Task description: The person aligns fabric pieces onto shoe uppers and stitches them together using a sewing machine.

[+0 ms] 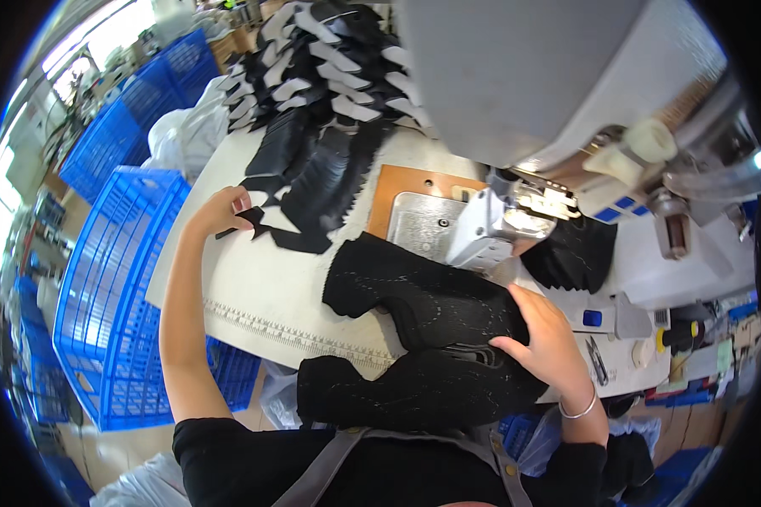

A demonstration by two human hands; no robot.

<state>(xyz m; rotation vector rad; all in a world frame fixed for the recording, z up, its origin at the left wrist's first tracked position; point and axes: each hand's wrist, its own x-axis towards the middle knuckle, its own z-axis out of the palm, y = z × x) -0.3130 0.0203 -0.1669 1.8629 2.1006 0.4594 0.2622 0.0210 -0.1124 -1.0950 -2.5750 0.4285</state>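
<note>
Sewing machine (516, 80): a grey-white housing looms largest at upper right, its lower head close above the counter.
Counter (245, 279): pale top, with a ruler strip (287, 334) along the near edge.
Machine bed: a metal plate (418, 224) beside a tan board (385, 207).
Black stitched fabric (435, 304): layered, with two lobes at its left; it lies below the metal plate and laps over the counter's near edge toward the person.
Right hand (545, 338): grip spread, thumb apart from the fingers, resting on the fabric's right end.
Left hand (220, 213): grip curled and nearly closed at the edge of the black-and-white pieces (313, 186); I cannot tell whether it pinches one.
Far side: those pieces overlap in rows and heap up at the back.
Tool: small metal snips (598, 363) on the counter, right of the right hand.
Left flank: a blue crate (127, 291) beside the counter, a white plastic bag (196, 122) behind it.
Room: more blue crates along the left, bright windows (93, 38) beyond.
</note>
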